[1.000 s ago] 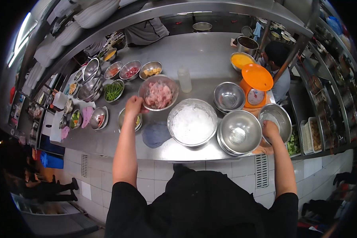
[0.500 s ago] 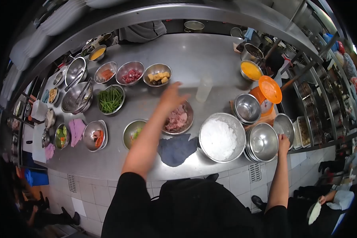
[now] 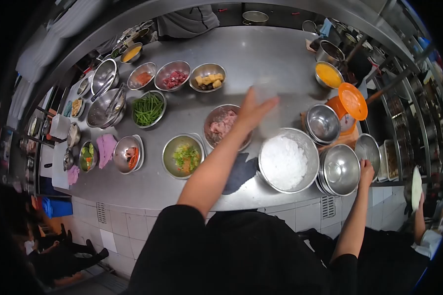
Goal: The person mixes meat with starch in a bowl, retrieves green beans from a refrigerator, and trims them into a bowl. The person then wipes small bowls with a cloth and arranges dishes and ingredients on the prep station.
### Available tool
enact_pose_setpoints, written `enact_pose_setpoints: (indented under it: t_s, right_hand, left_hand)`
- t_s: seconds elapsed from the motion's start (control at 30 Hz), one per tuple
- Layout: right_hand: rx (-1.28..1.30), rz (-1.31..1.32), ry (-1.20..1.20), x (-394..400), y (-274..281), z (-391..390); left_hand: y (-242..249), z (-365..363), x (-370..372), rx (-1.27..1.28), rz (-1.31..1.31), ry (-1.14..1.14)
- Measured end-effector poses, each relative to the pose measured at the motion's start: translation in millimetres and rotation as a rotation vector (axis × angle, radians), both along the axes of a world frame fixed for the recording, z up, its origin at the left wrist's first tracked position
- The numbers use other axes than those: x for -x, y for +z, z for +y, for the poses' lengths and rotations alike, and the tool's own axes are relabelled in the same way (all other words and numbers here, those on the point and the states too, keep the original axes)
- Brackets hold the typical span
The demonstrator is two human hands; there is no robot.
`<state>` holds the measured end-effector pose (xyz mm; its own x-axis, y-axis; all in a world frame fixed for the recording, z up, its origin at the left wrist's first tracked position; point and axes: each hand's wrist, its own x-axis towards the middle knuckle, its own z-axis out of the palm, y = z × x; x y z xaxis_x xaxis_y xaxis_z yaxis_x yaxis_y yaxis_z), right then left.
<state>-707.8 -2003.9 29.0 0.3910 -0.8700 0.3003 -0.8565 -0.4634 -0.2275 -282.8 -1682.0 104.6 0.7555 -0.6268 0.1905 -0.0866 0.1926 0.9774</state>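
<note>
My left hand (image 3: 256, 110) reaches across the table at a translucent bottle (image 3: 268, 115), smeared by motion, with thumb and fingers about it. Below that wrist is a steel bowl of raw minced meat (image 3: 221, 125), partly hidden by my forearm. My right hand (image 3: 366, 172) pinches the rim of a steel bowl (image 3: 368, 147) at the table's right end. Stacked steel bowls (image 3: 340, 169) stand just left of it. Between my arms sits a large bowl of white powder (image 3: 286, 160), and a dark cloth (image 3: 241, 173) lies beside it.
Bowls of green beans (image 3: 148, 109), red meat (image 3: 174, 78), yellow cubes (image 3: 209, 78) and chopped vegetables (image 3: 186, 158) stand to the left. An orange container (image 3: 353, 102) and a bowl of yellow liquid (image 3: 328, 74) are at right. A steel shelf (image 3: 300, 12) crosses above.
My left hand has moved right to the bottle, which is now blurred and nearer me. My right hand stays at the bowl rim. The view has shifted slightly.
</note>
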Motion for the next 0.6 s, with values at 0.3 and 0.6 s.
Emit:
enact_pose_setpoints:
  t_s: [0.3, 0.6]
  right_hand:
    - [-0.02, -0.192, -0.022, -4, 1, 16]
    - [-0.116, -0.816, 0.159, 12, 6, 20]
  left_hand:
    - [18, 180, 43, -0.55, 0.333, 0.011]
    - [-25, 202, 49, -0.354, 0.981, -0.129]
